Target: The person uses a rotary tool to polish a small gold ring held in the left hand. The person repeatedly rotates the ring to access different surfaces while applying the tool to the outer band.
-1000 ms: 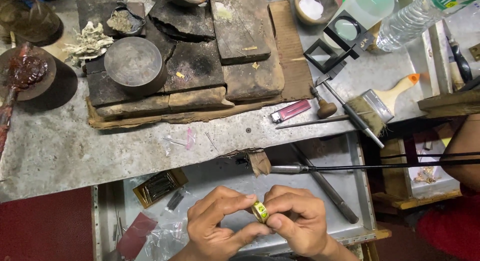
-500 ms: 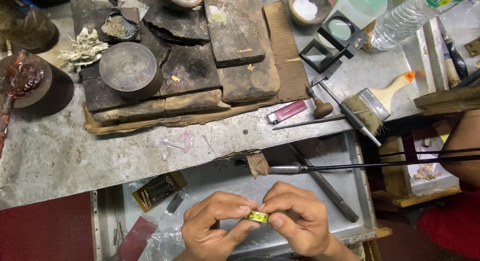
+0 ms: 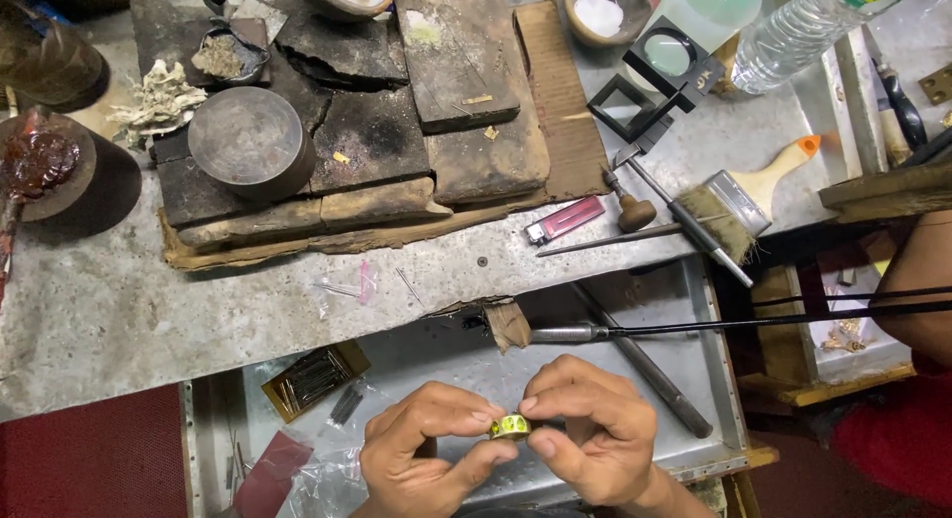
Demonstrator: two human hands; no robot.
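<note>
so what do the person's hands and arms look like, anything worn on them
Both are bare: the left hand and right hand show no gloves, rings or watch. The short stretch of wrist in view below them has no sleeve. Fingernails are short and plain. Nothing more of the arms is in the picture.

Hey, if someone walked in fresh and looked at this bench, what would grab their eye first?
Bottom centre, the left hand and right hand pinch a small yellow-gold ring with green spots between their fingertips, over a grey metal tray. Behind, scorched dark blocks cover the worktop, with a round grey metal cylinder on them. A wide bristle brush with a pale handle lies to the right.
</note>
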